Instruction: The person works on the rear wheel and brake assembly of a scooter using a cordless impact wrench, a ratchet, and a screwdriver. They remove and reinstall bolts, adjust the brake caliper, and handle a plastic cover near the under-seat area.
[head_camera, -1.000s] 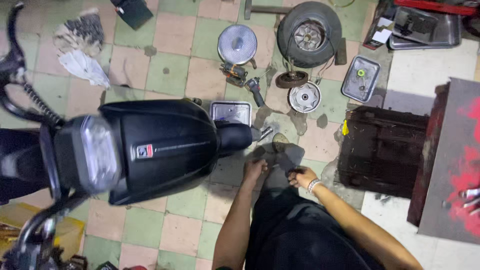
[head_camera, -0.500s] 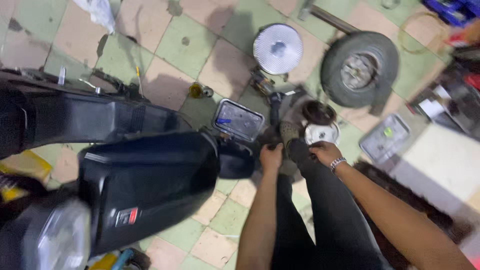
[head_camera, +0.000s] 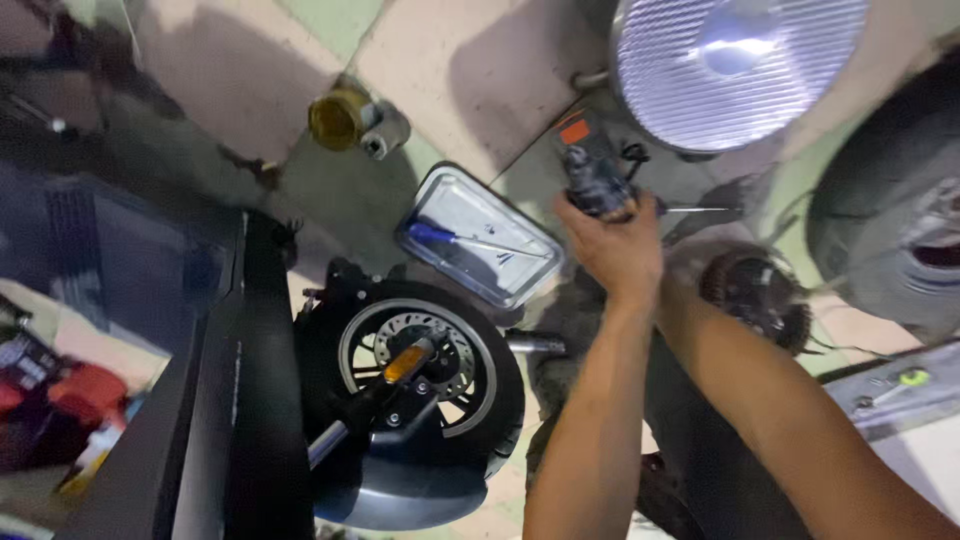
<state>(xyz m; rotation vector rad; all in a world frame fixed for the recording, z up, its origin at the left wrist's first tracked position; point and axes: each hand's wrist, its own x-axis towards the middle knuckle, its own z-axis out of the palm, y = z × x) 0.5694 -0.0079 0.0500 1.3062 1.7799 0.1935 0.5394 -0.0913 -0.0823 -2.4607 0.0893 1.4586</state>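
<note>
Power tool (head_camera: 592, 178), dark and blurred, is gripped in my hands above the tiled floor (head_camera: 250, 70), right of the metal tray.

The black scooter body (head_camera: 200, 400) fills the near left, cut off by the frame; its front wheel (head_camera: 420, 375) with the brake disc sits beside my left forearm. A tyre (head_camera: 890, 210) is cropped at the right edge, and a round ribbed metal disc (head_camera: 735, 65) glares at the far side. The tray (head_camera: 480, 235) holds a blue-handled screwdriver (head_camera: 440, 235). My left hand (head_camera: 615, 250) is clamped on the tool; my right hand sits hidden behind it, so I cannot tell its grip. The tool's tip is too smeared to read.
</note>
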